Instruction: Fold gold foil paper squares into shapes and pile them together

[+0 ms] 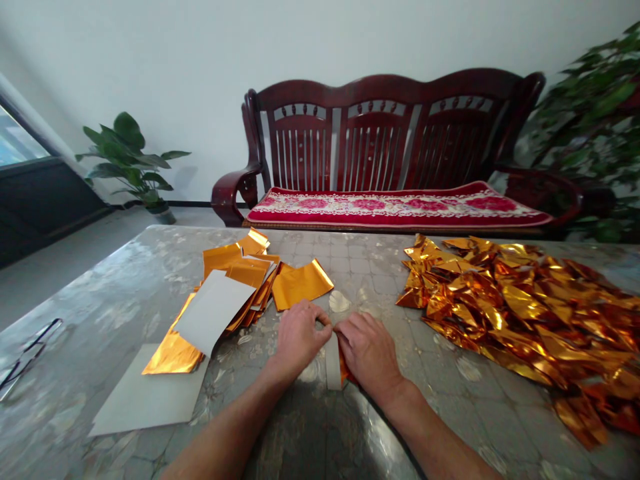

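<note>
My left hand [300, 337] and my right hand [367, 353] meet at the middle of the table, fingers curled and pinched on a folded strip of gold foil paper [334, 363] with a white back. The strip lies flat between the two hands, mostly covered by them. To the left lies a loose stack of flat gold foil sheets [240, 280], some turned white side up. To the right spreads a large heap of folded gold foil pieces [520, 307].
The table [125, 293] has a glossy patterned cover. A pair of glasses [27, 357] lies at its left edge. Behind stands a dark wooden bench [380, 133] with a red cushion, potted plants at both sides.
</note>
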The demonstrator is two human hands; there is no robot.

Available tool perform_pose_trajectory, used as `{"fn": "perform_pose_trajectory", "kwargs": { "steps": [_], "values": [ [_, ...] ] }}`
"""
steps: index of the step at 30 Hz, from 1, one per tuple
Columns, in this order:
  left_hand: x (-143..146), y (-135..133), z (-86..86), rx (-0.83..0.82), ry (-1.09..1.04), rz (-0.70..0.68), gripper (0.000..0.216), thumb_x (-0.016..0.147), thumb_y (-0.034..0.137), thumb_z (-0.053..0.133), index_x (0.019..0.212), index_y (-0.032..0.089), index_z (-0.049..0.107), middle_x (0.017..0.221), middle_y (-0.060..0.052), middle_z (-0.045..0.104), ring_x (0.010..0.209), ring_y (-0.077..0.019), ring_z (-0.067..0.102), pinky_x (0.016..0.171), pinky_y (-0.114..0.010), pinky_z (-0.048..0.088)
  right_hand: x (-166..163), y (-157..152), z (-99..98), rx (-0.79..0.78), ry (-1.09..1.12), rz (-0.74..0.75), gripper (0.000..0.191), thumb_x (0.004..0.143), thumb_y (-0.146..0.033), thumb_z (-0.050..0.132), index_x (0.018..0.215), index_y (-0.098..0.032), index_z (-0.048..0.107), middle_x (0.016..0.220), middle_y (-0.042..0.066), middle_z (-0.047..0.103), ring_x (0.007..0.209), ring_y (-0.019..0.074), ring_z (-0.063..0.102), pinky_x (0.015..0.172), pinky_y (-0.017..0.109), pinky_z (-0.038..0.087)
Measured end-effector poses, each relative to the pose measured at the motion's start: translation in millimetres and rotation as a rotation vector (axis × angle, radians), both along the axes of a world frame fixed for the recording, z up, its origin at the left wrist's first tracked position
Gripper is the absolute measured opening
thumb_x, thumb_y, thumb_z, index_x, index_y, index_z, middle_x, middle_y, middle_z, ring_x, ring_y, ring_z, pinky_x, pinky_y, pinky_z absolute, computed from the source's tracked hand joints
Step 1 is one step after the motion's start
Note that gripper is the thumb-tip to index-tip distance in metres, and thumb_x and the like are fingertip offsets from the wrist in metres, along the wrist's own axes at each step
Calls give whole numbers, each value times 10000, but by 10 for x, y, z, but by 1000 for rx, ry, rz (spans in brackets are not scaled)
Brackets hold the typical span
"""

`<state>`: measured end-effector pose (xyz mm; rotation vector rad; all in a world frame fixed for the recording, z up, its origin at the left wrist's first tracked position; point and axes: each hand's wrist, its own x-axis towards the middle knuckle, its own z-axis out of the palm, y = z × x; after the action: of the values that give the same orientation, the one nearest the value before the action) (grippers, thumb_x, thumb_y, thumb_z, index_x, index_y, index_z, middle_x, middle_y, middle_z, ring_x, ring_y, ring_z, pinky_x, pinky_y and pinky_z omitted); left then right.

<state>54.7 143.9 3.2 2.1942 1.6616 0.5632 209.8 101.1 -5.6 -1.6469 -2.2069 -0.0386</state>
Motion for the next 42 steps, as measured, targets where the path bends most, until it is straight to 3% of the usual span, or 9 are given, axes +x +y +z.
{"fn": "perform_pose_trajectory", "kwargs": {
  "steps": [15,19,22,24,26,28,31,35,42],
  "values": [
    [-22,18,-20,-33,-66,11,94,797,270,676,862,222,725,935,-33,697,958,-214,616,834,-314,407,-26,-77,173,-12,-149,94,134,869,-147,590,796,-216,679,886,67,644,908,244,491,749,389,311],
    [-63,-79,-15,94,-181,63,178,843,170,582,980,214,685,956,-30,672,963,-195,603,867,-314,424,12,-107,238,-66,-111,108,133,837,-152,587,847,-223,698,872,62,631,899,233,496,770,369,325],
    [-78,-288,71,153,-270,-40,261,820,46,470,860,212,667,878,-20,665,917,-169,606,852,-288,433,98,-84,276,-124,-80,166,208,855,-110,524,868,-223,698,830,46,618,856,202,510,767,330,338],
    [-64,-457,140,75,-228,-166,262,771,21,482,760,218,655,806,-10,668,846,-164,610,822,-286,435,173,-49,292,-192,-55,237,264,880,-85,467,853,-226,688,786,26,603,824,182,518,765,303,347],
    [-30,-605,185,-4,-133,-224,244,753,43,517,819,227,662,850,-13,680,853,-177,610,811,-297,439,241,-14,299,-261,-20,299,312,884,-62,423,855,-233,683,778,11,596,810,167,526,769,282,357],
    [15,-700,186,-28,-30,-271,192,754,151,617,929,222,649,952,-32,677,924,-218,602,846,-334,443,289,10,297,-296,15,316,343,872,-48,405,896,-241,688,804,6,599,833,162,538,764,266,367],
    [84,-740,131,-49,101,-297,289,767,331,707,1015,207,626,1046,-57,664,972,-256,585,861,-370,443,319,24,285,-319,52,292,359,878,-66,402,928,-256,702,812,3,601,836,157,549,728,248,372],
    [121,-681,92,-52,229,-367,148,938,276,530,963,223,666,989,-59,679,923,-223,594,814,-341,426,333,44,260,-337,81,293,335,920,-130,430,969,-280,726,790,-1,598,791,147,559,679,231,371],
    [-100,-477,269,-45,347,-236,193,929,232,496,903,202,685,940,-76,682,932,-251,604,801,-373,403,364,93,171,-322,113,274,267,947,-217,521,1045,-333,740,805,-4,614,829,150,593,695,228,399]
  ]
}}
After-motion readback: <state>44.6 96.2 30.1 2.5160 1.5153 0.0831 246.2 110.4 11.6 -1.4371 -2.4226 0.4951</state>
